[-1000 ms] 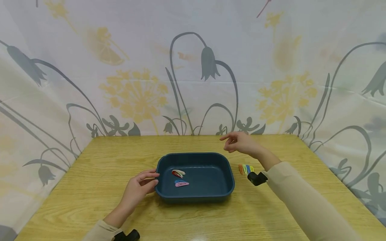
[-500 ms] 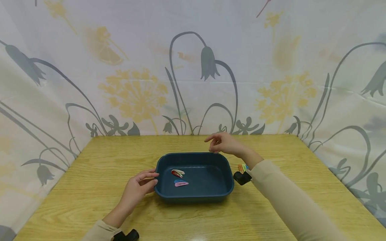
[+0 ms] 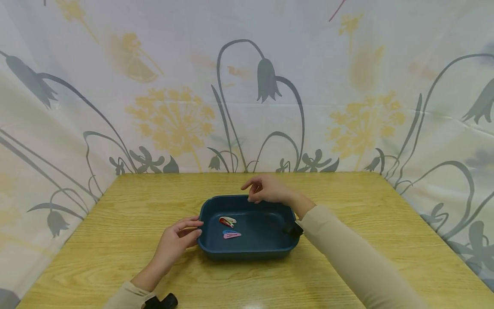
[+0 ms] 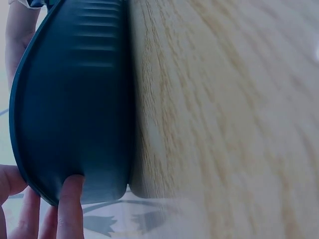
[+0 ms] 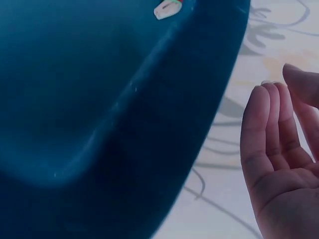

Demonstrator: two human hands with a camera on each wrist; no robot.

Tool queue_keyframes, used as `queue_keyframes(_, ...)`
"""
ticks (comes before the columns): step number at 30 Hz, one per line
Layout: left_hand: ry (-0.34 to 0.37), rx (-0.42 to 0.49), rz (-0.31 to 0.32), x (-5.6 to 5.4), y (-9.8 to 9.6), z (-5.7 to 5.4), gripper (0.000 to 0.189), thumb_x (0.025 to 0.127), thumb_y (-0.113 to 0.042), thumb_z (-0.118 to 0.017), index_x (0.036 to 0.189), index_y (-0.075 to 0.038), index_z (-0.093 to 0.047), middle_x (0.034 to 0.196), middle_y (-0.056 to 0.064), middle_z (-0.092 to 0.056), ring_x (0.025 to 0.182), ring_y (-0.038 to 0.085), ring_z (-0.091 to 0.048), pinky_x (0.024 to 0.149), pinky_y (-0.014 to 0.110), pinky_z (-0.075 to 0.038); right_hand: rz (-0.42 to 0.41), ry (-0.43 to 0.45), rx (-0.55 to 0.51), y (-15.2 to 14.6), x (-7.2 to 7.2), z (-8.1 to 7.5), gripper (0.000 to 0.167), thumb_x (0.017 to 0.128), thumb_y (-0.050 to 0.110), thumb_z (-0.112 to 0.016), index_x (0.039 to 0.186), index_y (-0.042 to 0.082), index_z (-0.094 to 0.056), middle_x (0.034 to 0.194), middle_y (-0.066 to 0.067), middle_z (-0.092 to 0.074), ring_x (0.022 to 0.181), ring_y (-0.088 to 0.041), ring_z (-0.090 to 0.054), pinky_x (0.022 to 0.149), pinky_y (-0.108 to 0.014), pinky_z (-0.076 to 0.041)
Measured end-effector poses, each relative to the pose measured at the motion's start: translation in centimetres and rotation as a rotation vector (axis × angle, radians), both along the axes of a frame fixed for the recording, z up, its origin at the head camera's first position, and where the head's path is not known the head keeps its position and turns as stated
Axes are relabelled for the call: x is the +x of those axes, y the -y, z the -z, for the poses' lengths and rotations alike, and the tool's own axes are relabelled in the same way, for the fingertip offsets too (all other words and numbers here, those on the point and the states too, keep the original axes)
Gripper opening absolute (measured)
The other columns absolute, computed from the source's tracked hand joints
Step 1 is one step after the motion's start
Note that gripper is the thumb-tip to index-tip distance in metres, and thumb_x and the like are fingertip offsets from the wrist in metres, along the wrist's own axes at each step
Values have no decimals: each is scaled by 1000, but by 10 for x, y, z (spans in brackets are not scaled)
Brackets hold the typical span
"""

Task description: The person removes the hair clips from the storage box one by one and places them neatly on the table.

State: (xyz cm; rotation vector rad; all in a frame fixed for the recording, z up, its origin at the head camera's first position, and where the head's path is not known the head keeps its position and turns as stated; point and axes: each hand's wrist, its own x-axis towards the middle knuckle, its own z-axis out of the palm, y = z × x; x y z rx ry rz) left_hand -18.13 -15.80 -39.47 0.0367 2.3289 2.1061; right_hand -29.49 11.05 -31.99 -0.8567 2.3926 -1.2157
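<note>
A dark blue tray (image 3: 251, 251) sits on the table. Two pairs of snap hair clips lie in its left half: red and white clips (image 3: 227, 221), and blue and pink clips (image 3: 231, 234). My left hand (image 3: 178, 238) holds the tray's left edge, with fingertips at the rim; in the left wrist view one finger (image 4: 71, 206) lies against the outer wall. My right hand (image 3: 268, 189) hovers over the tray's back rim, its fingers loosely bent and holding nothing. A white clip end (image 5: 168, 9) shows at the top of the right wrist view.
The wooden table (image 3: 146, 201) extends around the tray on all sides. A floral-patterned cloth (image 3: 247, 107) hangs behind it and down both sides. The right sleeve (image 3: 347, 253) crosses over the tray's right end, covering the table spot beside it.
My right hand has moved left, from beyond the tray's right end to over its back rim. The row of colourful clips right of the tray is now hidden. The left hand stays put.
</note>
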Motion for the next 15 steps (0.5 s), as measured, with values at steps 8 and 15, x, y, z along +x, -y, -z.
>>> queue_keyframes(8, -4, 12, 4, -1, 0, 0, 27, 86, 4, -61, 112, 12, -60, 131, 17, -49, 105, 32, -59, 74, 32, -56, -118, -31, 10, 20, -3, 8, 32, 84, -3, -64, 115, -6, -61, 79, -5, -62, 70, -17, -61, 69, -32, -56)
queue_keyframes(15, -3, 10, 8, -1, 1, 2, 27, 86, 3, -62, 112, 11, -61, 131, 17, -49, 104, 31, -59, 74, 31, -56, -206, -24, 69, 35, -2, 22, 29, 83, -2, -66, 112, -5, -62, 79, -2, -60, 70, -12, -58, 66, -24, -52)
